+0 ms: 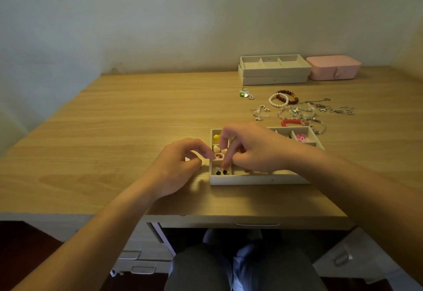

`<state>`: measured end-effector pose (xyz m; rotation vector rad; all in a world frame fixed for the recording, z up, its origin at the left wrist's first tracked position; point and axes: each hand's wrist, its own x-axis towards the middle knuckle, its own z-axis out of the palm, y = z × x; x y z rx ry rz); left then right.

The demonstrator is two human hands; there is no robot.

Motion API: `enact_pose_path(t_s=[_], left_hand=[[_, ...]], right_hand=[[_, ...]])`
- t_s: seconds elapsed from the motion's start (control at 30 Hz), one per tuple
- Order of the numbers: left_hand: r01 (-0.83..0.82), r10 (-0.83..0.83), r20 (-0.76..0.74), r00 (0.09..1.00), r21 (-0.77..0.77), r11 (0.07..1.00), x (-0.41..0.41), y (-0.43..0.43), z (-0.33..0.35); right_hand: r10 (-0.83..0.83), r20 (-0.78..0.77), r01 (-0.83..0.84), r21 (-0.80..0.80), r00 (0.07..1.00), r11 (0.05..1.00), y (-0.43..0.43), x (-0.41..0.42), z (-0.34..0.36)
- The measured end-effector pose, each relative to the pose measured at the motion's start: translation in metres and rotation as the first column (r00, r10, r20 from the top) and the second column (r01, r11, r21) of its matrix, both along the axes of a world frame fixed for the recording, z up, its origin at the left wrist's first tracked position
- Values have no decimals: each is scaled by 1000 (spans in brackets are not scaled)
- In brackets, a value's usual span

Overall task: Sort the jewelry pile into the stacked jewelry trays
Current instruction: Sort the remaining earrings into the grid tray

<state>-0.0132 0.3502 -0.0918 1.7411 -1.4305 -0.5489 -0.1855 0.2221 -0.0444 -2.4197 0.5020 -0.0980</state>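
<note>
left hand point(180, 164) is curling against tray point(251, 179) wall, likely steadying it, grip unclear | right hand point(254, 151) is dipping fingertips point(225, 164) into front-left compartment over earrings point(220, 171), hold unclear

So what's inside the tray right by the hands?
The tray holds a yellow bead, a pale heart, a pink ring, small black and clear pieces, and a pink piece far right. The right hand covers the middle compartments.
</note>
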Motion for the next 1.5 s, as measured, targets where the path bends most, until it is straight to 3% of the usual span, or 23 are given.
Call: enact_pose_path(t_s=[0.47, 0.87, 1.03, 1.23, 1.5], left_hand=[[31, -31, 7, 999, 3, 1000, -2, 1, 0], [57, -78, 188, 979, 114, 992, -8, -3, 8], [43, -65, 177, 982, 125, 991, -8, -3, 12], [-6, 2, 62, 998, 66, 998, -7, -6, 16], [-203, 207, 160, 965, -41, 978, -4, -55, 20]], right_hand=[[-10, 23, 11, -23, 1000, 1000, -2, 3, -5], [-28, 42, 29, -21, 999, 999, -3, 2, -4], [-34, 77, 36, -24, 996, 999, -3, 1, -3], [-105, 163, 104, 15, 981, 994, -14, -5, 3], [-271, 288, 313, -110, 918, 943, -54, -12, 3]])
